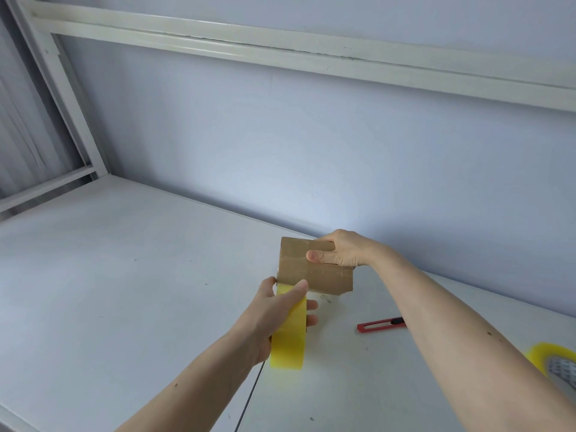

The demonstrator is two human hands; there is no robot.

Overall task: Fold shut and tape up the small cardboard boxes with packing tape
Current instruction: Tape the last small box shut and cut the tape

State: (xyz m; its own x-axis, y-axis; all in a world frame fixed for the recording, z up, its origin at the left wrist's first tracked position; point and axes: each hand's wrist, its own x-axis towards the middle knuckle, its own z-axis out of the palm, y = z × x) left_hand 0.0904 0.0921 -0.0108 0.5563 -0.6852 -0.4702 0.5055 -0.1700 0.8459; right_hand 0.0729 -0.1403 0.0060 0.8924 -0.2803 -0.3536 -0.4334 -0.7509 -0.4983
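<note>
A small brown cardboard box point(311, 275) is held just above the white table, its flaps folded shut and strips of clear tape across its face. My right hand point(336, 249) grips its upper right part, thumb on the front and fingers over the top. My left hand point(274, 313) grips a yellow roll of packing tape point(288, 335) right below the box's lower left corner. The roll's top meets that corner, where a short piece of tape seems to run onto the box.
A red utility knife point(378, 324) lies on the white table point(124, 275) to the right of the roll, partly behind my right forearm. A second yellow tape roll point(554, 361) sits at the right edge. A wall and a white metal frame point(62, 98) stand behind.
</note>
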